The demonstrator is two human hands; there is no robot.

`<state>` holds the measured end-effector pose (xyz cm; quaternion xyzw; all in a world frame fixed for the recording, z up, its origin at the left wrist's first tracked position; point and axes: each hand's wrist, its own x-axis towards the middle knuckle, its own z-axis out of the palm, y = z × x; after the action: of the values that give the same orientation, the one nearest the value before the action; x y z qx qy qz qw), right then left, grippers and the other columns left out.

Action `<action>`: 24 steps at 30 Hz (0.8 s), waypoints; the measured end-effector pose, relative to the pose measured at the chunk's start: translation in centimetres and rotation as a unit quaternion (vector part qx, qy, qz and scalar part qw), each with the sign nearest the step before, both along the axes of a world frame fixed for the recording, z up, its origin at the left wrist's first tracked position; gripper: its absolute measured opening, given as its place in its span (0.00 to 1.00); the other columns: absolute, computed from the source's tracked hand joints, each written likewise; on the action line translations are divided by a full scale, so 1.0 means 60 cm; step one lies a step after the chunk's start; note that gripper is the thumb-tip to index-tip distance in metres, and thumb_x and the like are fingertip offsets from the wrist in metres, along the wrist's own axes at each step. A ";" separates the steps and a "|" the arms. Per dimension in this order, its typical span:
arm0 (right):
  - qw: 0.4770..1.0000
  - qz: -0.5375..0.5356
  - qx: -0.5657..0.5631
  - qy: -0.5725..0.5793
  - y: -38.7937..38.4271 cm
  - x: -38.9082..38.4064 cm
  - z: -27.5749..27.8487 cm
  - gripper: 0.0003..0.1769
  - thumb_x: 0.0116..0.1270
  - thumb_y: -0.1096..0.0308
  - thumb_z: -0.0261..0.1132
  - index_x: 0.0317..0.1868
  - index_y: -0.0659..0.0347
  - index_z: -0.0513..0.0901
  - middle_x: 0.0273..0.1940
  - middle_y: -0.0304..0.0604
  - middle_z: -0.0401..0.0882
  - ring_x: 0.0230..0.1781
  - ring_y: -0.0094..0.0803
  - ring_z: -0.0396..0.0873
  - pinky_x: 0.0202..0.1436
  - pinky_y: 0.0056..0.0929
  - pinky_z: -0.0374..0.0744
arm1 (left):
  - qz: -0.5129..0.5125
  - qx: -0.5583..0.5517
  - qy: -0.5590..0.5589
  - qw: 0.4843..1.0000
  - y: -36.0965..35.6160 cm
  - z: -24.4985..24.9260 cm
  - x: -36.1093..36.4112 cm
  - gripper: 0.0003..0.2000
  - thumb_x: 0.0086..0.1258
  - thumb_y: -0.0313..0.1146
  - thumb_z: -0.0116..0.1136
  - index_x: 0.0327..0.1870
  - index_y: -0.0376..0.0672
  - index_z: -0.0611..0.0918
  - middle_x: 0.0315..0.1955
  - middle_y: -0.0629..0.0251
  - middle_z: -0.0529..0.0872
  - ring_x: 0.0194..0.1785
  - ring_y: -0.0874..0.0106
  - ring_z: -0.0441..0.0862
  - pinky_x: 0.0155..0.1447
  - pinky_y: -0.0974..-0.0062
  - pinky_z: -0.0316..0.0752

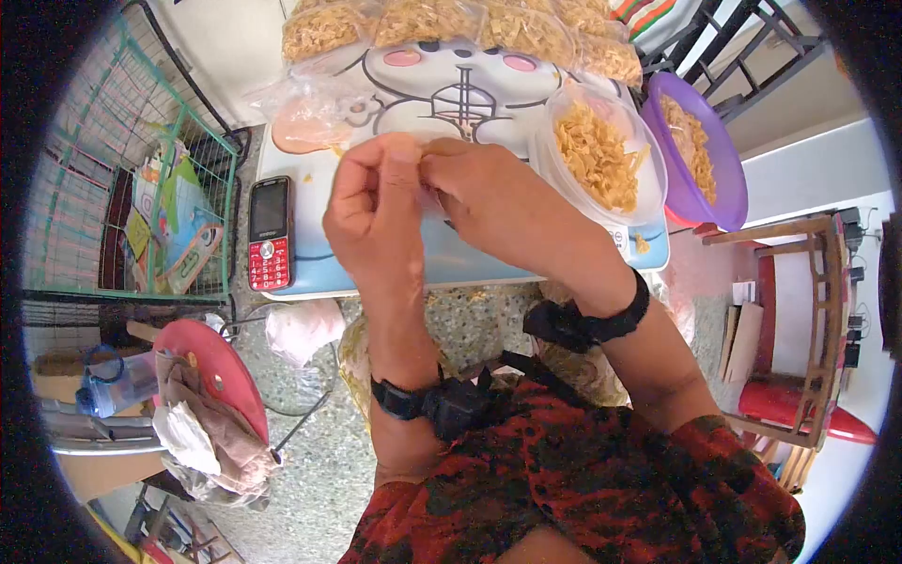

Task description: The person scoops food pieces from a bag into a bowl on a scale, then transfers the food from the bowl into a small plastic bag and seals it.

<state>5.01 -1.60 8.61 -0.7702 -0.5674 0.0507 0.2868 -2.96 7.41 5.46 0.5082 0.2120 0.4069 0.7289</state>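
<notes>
My left hand (381,202) and my right hand (512,197) meet above the middle of a low table (324,263). Fingers of both are pinched together, tip to tip. Whatever lies between them is too small or hidden to make out. Left of my hands is a clear plastic bag (310,101), crumpled on the tabletop. To the right of my right hand stands a clear round tub (543,150) of yellowish flat chips (601,155). Near the table's left edge lies a red and black keypad phone (271,233).
Filled bags of chips (427,23) line the table's far edge. A purple basin (728,179) with bagged chips stands at right. A green wire cage (230,188) is at left, above a red stool (240,376) with cloths and a bottle (122,383).
</notes>
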 end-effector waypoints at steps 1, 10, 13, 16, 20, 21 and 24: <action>1.000 0.003 0.017 -0.006 -0.003 -0.004 0.006 0.09 0.60 0.79 0.56 0.42 0.66 0.76 0.41 0.53 0.79 0.41 0.53 0.79 0.43 0.39 0.78 | 0.008 -0.019 -0.002 1.000 0.001 0.003 0.001 0.09 0.72 0.38 0.60 0.40 0.40 0.82 0.25 0.77 0.78 0.24 0.88 0.65 0.25 0.88 0.56; 0.996 0.061 -0.023 0.058 -0.026 -0.023 0.008 0.23 0.55 0.70 0.63 0.52 0.68 0.72 0.48 0.59 0.78 0.49 0.56 0.77 0.56 0.44 0.75 | 0.001 -0.018 -0.010 1.000 -0.004 -0.002 -0.001 0.09 0.74 0.36 0.58 0.40 0.40 0.81 0.26 0.76 0.78 0.26 0.88 0.68 0.27 0.89 0.60; 0.990 0.053 -0.107 0.081 -0.010 -0.006 0.006 0.27 0.54 0.67 0.64 0.54 0.70 0.71 0.51 0.59 0.76 0.53 0.55 0.75 0.60 0.45 0.72 | -0.034 -0.012 -0.014 0.999 -0.012 -0.002 -0.006 0.07 0.73 0.32 0.58 0.42 0.38 0.80 0.29 0.72 0.81 0.31 0.86 0.74 0.33 0.88 0.69; 0.983 -0.021 -0.171 0.069 -0.002 -0.021 0.017 0.26 0.53 0.67 0.66 0.52 0.69 0.73 0.52 0.58 0.77 0.55 0.56 0.74 0.61 0.44 0.72 | -0.016 -0.034 0.007 0.999 -0.009 -0.003 0.000 0.07 0.74 0.32 0.58 0.41 0.38 0.80 0.29 0.71 0.81 0.31 0.86 0.74 0.32 0.89 0.68; 0.992 -0.050 0.119 0.002 -0.036 -0.053 -0.015 0.21 0.53 0.73 0.67 0.49 0.67 0.77 0.49 0.51 0.79 0.54 0.55 0.75 0.60 0.44 0.73 | 0.021 -0.081 -0.029 0.996 -0.012 0.004 0.012 0.07 0.73 0.33 0.58 0.39 0.40 0.79 0.29 0.71 0.81 0.29 0.86 0.75 0.29 0.91 0.68; 0.984 -0.047 0.172 -0.023 -0.048 -0.059 -0.010 0.20 0.54 0.74 0.66 0.49 0.66 0.78 0.49 0.50 0.80 0.53 0.54 0.76 0.60 0.44 0.74 | 0.034 -0.087 -0.040 0.995 -0.015 0.011 0.012 0.07 0.73 0.34 0.58 0.38 0.40 0.79 0.29 0.71 0.81 0.29 0.86 0.75 0.28 0.91 0.69; 0.974 -0.013 0.213 -0.079 -0.118 -0.058 0.033 0.20 0.54 0.78 0.65 0.50 0.65 0.79 0.49 0.48 0.80 0.51 0.50 0.78 0.57 0.44 0.76 | 0.030 -0.067 -0.029 0.997 -0.009 -0.003 0.013 0.07 0.73 0.34 0.58 0.39 0.41 0.79 0.30 0.71 0.82 0.27 0.87 0.75 0.26 0.91 0.69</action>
<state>1.52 -8.71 10.59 -0.7007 -0.5756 -0.1359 0.3990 -2.17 6.86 5.26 0.4393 0.2325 0.4284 0.7546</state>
